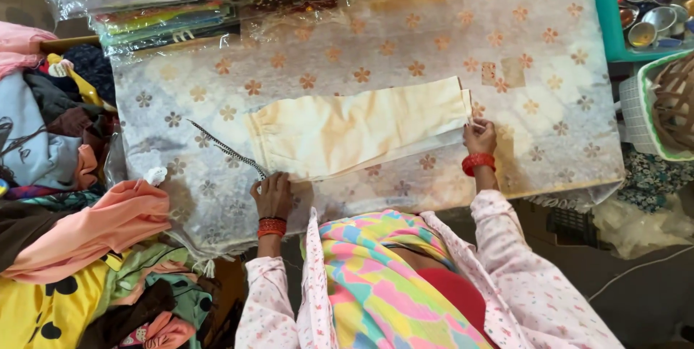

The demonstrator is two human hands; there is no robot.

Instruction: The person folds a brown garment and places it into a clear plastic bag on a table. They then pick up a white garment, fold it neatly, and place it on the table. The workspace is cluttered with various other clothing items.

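The left hand (272,194) lies knuckles up, fingers drawn together and pressed on the near left corner of a folded cream garment (358,131), right where a black-and-white drawstring (227,149) trails out. The right hand (480,136) pinches the garment's far right end with its fingertips (whether thumb and finger fully meet I cannot tell). The garment lies flat, roughly in the middle of a white flowered cloth (405,53) in clear wrapping. Bare cloth shows above and right of it. A heap of clothes (72,233) crowds the left edge, wrapped fabric packs (166,2) the top, and a teal tray (606,16) the right corner.
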